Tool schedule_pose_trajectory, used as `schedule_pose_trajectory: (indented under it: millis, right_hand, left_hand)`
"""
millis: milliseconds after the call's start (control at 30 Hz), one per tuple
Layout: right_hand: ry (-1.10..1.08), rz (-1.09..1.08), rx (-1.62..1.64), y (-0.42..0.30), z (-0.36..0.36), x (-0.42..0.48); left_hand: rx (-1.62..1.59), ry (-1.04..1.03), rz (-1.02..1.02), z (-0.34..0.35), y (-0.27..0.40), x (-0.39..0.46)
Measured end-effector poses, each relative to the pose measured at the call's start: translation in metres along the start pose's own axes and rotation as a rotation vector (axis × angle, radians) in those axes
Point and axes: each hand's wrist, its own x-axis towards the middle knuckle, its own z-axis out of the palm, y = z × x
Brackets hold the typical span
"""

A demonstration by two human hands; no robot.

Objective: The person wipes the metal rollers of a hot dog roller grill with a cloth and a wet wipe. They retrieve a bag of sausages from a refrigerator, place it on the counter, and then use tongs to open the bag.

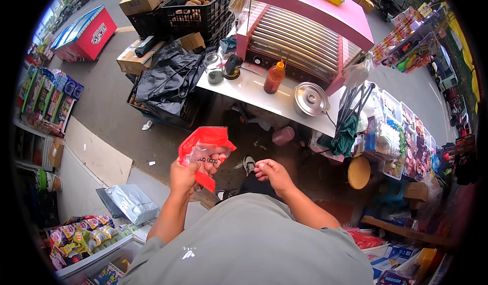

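My left hand (183, 177) grips the lower left side of a red and clear plastic bag (204, 136), held up in front of me. Through its clear part several pinkish sausages (213, 165) show, and the bag bears printing. To the right of the bag, apart from it, is my right hand (272, 174). Its fingers are curled in towards the thumb, and I see nothing between them. Beyond both hands stands a white-topped counter (244, 81) carrying a pink roller grill (295, 37); no sausages show on its metal rollers.
On the counter are a sauce bottle (274, 78), a lidded metal pot (310, 99) and a glass jar (214, 68). Black crates (196, 14) and a black plastic sheet (167, 75) stand left of it. A round stool (359, 172) is at right; packaged snacks (82, 235) lie lower left.
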Motion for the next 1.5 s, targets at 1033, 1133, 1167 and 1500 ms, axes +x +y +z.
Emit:
schedule_pose_trajectory:
  millis: [1033, 1133, 1167, 1500]
  right_hand:
    - [0.61, -0.118, 0.292, -0.177, -0.175, 0.278]
    - [0.614, -0.05, 0.332, -0.166, -0.145, 0.291]
    - [0.617, -0.048, 0.313, -0.166, -0.14, 0.293]
    - [0.723, -0.076, 0.283, -0.166, -0.151, 0.295]
  left_hand:
    - [0.22, -0.233, -0.234, 0.309, 0.098, 0.424]
    - [0.218, -0.256, -0.269, 0.321, 0.112, 0.431]
    - [0.181, -0.273, -0.281, 0.32, 0.115, 0.437]
    - [0.194, -0.278, -0.253, 0.343, 0.121, 0.471]
